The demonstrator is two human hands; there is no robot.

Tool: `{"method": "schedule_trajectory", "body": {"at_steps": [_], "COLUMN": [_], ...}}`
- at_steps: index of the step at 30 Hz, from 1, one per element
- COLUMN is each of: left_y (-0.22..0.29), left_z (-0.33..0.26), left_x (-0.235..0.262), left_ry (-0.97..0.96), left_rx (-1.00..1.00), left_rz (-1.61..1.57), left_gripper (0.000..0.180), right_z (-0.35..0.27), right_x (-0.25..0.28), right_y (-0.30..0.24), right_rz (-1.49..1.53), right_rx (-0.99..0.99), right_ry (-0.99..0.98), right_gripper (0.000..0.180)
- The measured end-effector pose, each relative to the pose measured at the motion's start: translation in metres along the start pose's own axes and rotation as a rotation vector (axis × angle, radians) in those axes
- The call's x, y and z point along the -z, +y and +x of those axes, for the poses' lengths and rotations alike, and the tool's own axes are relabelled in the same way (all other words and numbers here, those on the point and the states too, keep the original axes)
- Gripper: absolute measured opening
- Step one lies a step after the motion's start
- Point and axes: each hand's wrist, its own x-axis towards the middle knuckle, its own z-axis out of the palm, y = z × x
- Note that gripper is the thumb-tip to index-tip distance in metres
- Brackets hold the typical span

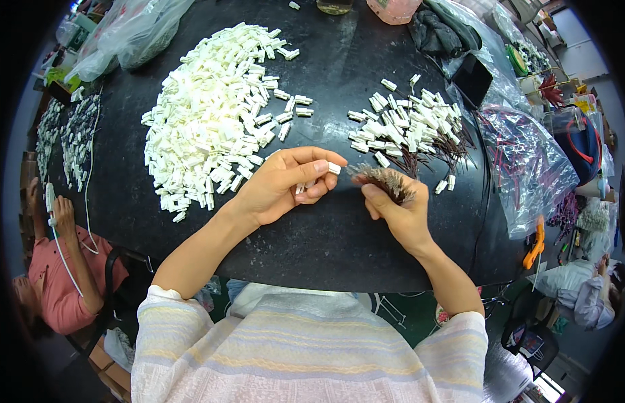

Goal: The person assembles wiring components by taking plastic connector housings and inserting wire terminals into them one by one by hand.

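Observation:
My left hand (277, 187) is closed, with a small white plastic connector housing (334, 168) pinched between thumb and forefinger. At least one more white housing (300, 189) sits against its curled fingers. Just to the right, my right hand (405, 216) grips a bundle of thin dark wires (390, 181); the tips fan out toward the held housing and look slightly blurred. A small gap seems to separate the wire ends from the housing. Left of my hands spreads a large heap of white housings (208, 111). Beyond my right hand lies a smaller pile of housings with brown wires (413, 127).
All this lies on a black table (312, 242). Along its right side are a dark phone (472, 80), clear plastic bags (521, 168) and orange-handled scissors (535, 243). A plastic bag (128, 33) rests at the far left. A person in pink (67, 279) works at left, another person (591, 295) at right.

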Motion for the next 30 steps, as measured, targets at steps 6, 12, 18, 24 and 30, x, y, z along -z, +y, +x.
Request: {"method": "schedule_trajectory", "body": {"at_steps": [6, 12, 18, 24, 30], "left_y": [0.002, 0.0, 0.0, -0.006, -0.008], "left_z": [0.0, 0.0, -0.002, -0.003, -0.001], "left_x": [-0.002, 0.001, -0.009, -0.018, -0.015], "left_ry": [0.018, -0.036, 0.09, 0.108, 0.056], "left_rx": [0.011, 0.008, -0.073, -0.057, -0.025], "left_rz": [-0.02, -0.01, 0.359, 0.459, 0.357], "left_gripper": [0.02, 0.016, 0.013, 0.013, 0.017], "right_z": [0.0, 0.0, 0.002, 0.0, 0.002], "right_x": [-0.012, -0.013, -0.013, -0.013, -0.015], "right_y": [0.005, 0.005, 0.001, 0.001, 0.001], "right_rz": [0.435, 0.415, 0.284, 0.268, 0.274], "right_rx": [-0.332, -0.34, -0.308, -0.294, -0.268], "right_ry": [0.16, 0.181, 0.187, 0.118, 0.103], "right_gripper": [0.006, 0.007, 0.006, 0.004, 0.003]}}
